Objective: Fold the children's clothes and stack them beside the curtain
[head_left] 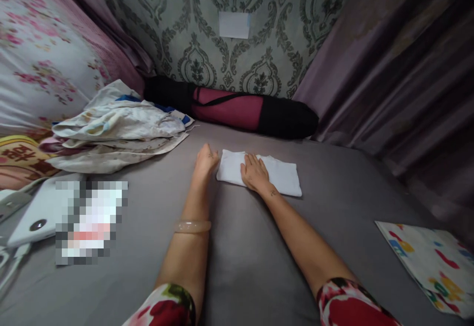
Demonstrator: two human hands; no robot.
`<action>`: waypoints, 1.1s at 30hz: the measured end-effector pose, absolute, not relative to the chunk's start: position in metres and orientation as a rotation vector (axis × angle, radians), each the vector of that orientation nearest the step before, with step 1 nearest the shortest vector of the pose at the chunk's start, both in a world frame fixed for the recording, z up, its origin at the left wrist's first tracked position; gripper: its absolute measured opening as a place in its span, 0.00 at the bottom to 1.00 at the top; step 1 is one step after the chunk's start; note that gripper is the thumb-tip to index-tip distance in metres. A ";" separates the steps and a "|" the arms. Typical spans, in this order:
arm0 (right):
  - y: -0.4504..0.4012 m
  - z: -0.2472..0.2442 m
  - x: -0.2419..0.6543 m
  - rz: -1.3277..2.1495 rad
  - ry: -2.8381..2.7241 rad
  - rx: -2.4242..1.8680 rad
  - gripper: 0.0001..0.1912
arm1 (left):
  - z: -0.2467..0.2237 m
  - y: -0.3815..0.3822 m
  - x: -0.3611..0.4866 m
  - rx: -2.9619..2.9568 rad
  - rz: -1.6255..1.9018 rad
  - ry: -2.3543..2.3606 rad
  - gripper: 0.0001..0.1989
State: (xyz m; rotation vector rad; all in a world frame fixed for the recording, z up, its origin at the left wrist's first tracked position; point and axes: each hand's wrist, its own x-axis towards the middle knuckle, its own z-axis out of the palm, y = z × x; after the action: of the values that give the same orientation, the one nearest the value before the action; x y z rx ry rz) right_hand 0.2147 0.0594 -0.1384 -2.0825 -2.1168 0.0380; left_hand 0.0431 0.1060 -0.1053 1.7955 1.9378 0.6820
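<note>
Nearest are two flowered sleeves [355, 306], with one pale bangle [192, 226] round the left forearm. One cloth with coloured shapes [433, 266] lies flat on the grey sheet [240, 266], well off to the right. To the left are one white device [48, 212] with a round dark spot, at least one white cable [15, 266] near it, and one blurred-out item [92, 222].

Farther on lies one folded white cloth [285, 178] — a long rectangle on the sheet, ahead of the person. The right hand [255, 173] rests on it palm down, fingers extended and close together. The left hand [207, 158] is curled just beside its left end; whether it pinches anything, I cannot tell.

Beyond, on the left, sits one heap of crumpled cloths [122, 123] — too tangled to count. One long black-and-maroon bag [227, 108] lies along the patterned wall [200, 20], which bears one white rectangle [234, 24].
</note>
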 end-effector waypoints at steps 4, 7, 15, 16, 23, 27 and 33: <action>0.064 -0.135 0.211 0.081 -2.138 -2.098 0.30 | -0.107 0.106 0.044 1.797 0.681 1.931 0.21; 0.068 -0.136 0.203 0.047 -2.145 -2.043 0.31 | -0.106 0.106 0.045 1.787 0.662 1.938 0.22; 0.074 -0.137 0.187 0.074 -2.178 -2.043 0.31 | -0.101 0.104 0.045 1.767 0.622 1.945 0.22; 0.075 -0.137 0.185 0.061 -2.180 -2.023 0.31 | -0.101 0.104 0.045 1.764 0.614 1.942 0.22; 0.080 -0.139 0.168 0.119 -2.214 -1.984 0.30 | -0.105 0.107 0.045 1.765 0.625 1.933 0.22; 0.083 -0.138 0.159 0.112 -2.218 -1.910 0.30 | -0.106 0.107 0.045 1.749 0.626 1.929 0.21; 0.085 -0.133 0.149 0.178 -2.264 -1.901 0.30 | -0.106 0.108 0.046 1.730 0.609 1.929 0.21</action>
State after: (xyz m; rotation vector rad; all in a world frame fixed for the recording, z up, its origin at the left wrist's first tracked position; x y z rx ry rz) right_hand 0.1486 0.0850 -0.1333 -1.9006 -2.2639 0.1783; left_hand 0.0457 0.1079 -0.1059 1.7295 1.9290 0.6090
